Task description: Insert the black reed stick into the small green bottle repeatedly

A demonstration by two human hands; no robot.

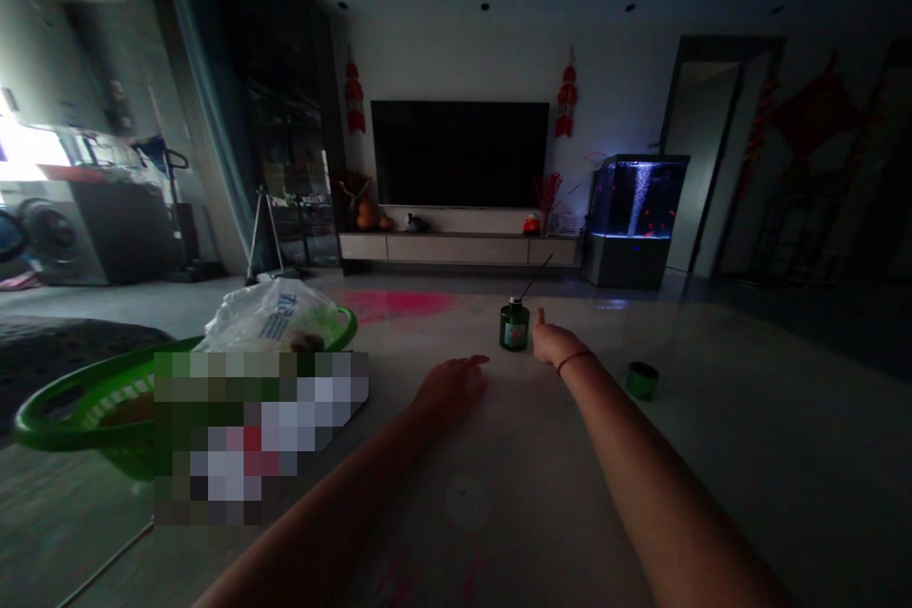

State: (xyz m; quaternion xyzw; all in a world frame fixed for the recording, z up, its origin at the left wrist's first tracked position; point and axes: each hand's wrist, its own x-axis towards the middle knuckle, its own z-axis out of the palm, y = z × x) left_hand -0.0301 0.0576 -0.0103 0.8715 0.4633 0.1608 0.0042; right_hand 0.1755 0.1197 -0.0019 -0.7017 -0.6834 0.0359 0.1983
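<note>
Mid-frame, a nudge from the loosely open, empty right hand [553,343] could tip the bottle [514,327] just beside it; the left hand [453,387] lies open and empty.

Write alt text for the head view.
A person's right hand sits beside a green glass bottle with a thin stick on a pale tabletop; the left hand rests nearby. A round green cap lies to the right, a green plastic basket with a white bag to the left.

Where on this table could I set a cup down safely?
Widest bare table: right of the green cap and the right arm. Another patch lies between the two forearms, nearer the camera. Crowded: the left, with green basket and bag, and around the small bottle beside the right hand.
</note>
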